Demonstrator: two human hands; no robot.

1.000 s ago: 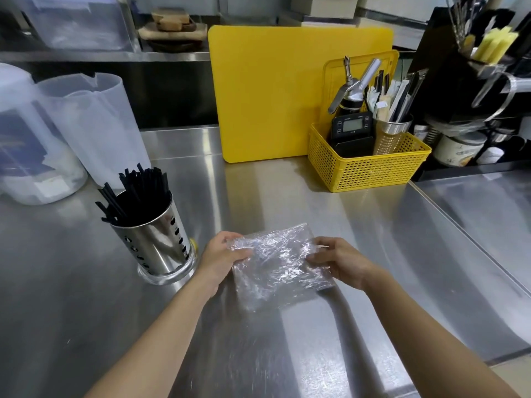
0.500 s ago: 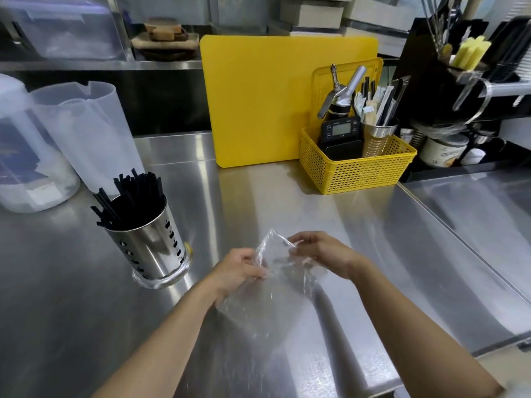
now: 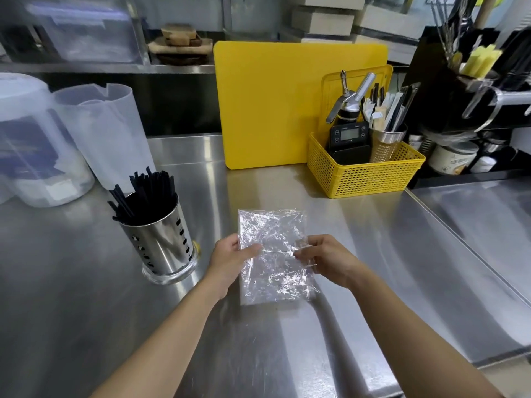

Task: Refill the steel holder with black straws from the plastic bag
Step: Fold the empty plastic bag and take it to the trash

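Crinkled clear plastic bag, empty, is pinched flat between my left hand and right hand, I judge for folding, since black straws fill the steel holder left of my fingers.

Straws in holder, left of bag

The shelf boxes at upper left are blurred – the black straws' lower ends hide inside the steel holder.
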